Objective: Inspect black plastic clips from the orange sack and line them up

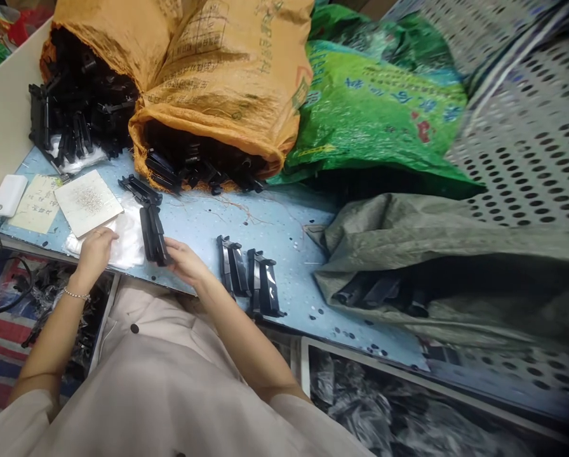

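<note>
My left hand (95, 252) is closed in a pinch at the near edge of a white square board (88, 202) strewn with tiny bits. Beneath its fingertips lie thin white plastic bags (128, 240); whatever the pinch holds is too small to make out. My right hand (185, 261) grips the lower end of a long black plastic part (153, 233) from its right side. Touching the upper end of that part is another black plastic part (139, 188). Farther right, a pair of similar black parts (233, 266) lies beside another pair (264, 284).
Two orange woven sacks (232, 70) spill black parts onto the blue tabletop (194, 216). A green sack (380, 108) and a grey sack (456, 235) lie to the right. At left are a white power bank (8, 195) with a cable and a yellow note (35, 204).
</note>
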Tool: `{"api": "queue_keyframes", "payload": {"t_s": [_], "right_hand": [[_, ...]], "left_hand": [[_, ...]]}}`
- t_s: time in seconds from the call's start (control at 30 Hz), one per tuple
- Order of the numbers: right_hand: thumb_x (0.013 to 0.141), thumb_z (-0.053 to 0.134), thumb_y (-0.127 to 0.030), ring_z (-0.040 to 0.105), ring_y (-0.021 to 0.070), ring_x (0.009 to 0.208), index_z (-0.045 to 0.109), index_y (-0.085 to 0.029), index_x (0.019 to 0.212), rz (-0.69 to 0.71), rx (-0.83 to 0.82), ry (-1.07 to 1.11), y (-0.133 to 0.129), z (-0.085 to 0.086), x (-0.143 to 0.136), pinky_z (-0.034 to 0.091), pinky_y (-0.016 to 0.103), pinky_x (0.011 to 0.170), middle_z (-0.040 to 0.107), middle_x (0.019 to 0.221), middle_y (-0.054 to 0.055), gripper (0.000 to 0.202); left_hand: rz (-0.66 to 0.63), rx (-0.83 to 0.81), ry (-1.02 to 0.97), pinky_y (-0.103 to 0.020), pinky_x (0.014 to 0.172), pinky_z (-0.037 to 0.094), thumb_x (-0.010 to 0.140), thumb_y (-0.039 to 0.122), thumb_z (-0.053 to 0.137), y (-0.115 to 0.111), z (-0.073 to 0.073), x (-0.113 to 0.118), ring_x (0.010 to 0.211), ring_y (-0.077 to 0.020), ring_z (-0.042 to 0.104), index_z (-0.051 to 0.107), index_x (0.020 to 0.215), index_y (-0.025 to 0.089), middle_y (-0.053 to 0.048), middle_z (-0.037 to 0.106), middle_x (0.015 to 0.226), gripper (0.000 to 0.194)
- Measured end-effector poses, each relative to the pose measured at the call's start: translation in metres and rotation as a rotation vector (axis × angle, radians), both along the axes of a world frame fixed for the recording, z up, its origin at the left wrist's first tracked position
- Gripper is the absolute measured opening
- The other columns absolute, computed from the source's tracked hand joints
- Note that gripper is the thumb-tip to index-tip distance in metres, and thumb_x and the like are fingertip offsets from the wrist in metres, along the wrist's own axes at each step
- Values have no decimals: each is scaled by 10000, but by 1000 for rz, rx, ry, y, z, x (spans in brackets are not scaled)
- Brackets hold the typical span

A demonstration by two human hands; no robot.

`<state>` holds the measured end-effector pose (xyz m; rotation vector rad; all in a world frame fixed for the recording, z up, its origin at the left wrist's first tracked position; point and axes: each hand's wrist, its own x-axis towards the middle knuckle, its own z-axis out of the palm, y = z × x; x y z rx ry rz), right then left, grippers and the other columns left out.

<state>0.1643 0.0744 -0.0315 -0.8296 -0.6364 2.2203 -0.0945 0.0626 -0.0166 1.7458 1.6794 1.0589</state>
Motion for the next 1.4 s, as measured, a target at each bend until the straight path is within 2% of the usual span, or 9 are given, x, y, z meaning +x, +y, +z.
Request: {"api": "queue_keyframes", "payload": {"t_s": [0.3, 0.43, 0.57, 0.7, 0.9, 1.0, 1.1, 1.27, 1.4], "right_hand": [[725, 819, -239, 704, 134, 686, 697, -140, 903, 39, -51, 94, 4, -4, -31, 580, 205, 629, 735, 763, 35, 237], [713, 810, -220, 705, 134, 668, 698, -145, 866, -35, -53, -18, 6, -7, -16, 579, 208, 622, 733, 754, 27, 204], [744, 800, -271, 678, 110, 642, 695, -168, 897, -42, 23, -25, -16, 3, 10, 564, 199, 612, 727, 770, 8, 212], [710, 841, -276, 668, 111, 627, 674, -165, 853, 51, -31, 77, -31, 13, 12, 571, 217, 610, 704, 738, -9, 247], [690, 835, -263, 676, 122, 663, 699, -153, 881, -46, -18, 40, -4, 2, -10, 559, 205, 609, 716, 733, 9, 259], [690, 828, -249, 681, 124, 673, 709, -154, 870, -103, -34, -25, -2, -2, 0, 566, 207, 619, 731, 763, 20, 236], [748, 800, -252, 687, 123, 682, 699, -169, 909, -124, -21, -34, -18, -1, 20, 575, 205, 629, 736, 798, 19, 208], [750, 810, -226, 730, 163, 737, 644, -135, 924, 189, -214, 154, -47, -9, 32, 600, 219, 621, 747, 902, 89, 257], [773, 800, -241, 705, 123, 730, 626, -134, 901, 110, -277, 158, -41, -22, 16, 577, 175, 641, 728, 906, 80, 242]], "left_hand": [[-1, -311, -613, -325, 782, 537, 618, 329, 860, 5, -14, 29, 805, -176, 653, 722, 986, 131, -71, 720, 903, 439], [140, -75, -406, -311, 799, 531, 751, 293, 740, 1, -10, 21, 846, -171, 644, 749, 925, 151, -71, 703, 935, 225], [-13, -28, -191, -277, 725, 525, 788, 198, 666, 0, -9, 18, 774, -118, 599, 753, 1113, 207, -80, 649, 1169, 337], [-98, -112, -341, -262, 725, 525, 762, 191, 715, 2, -14, 32, 744, -91, 576, 693, 1228, 218, -85, 620, 1233, 467], [-177, -153, -432, -265, 705, 528, 734, 198, 748, -2, -16, 48, 740, -103, 587, 691, 1162, 199, -79, 639, 1167, 432], [-149, -64, -234, -317, 839, 544, 825, 164, 627, -4, -15, 41, 887, -153, 638, 734, 1020, 199, -80, 654, 1173, 224], [-134, -18, -6, -391, 1042, 495, 858, 107, 523, -4, -16, 34, 1144, -216, 626, 743, 1081, 205, -93, 646, 1249, 328], [-159, 2, 38, -386, 1048, 517, 875, 89, 505, -8, -10, 42, 1216, -215, 610, 507, 1464, 238, -126, 506, 1471, 608], [-412, 98, 91, -420, 1178, 424, 922, 69, 449, -35, 6, 60, 1408, -231, 477, 365, 1557, 296, -105, 457, 1540, 680]]}}
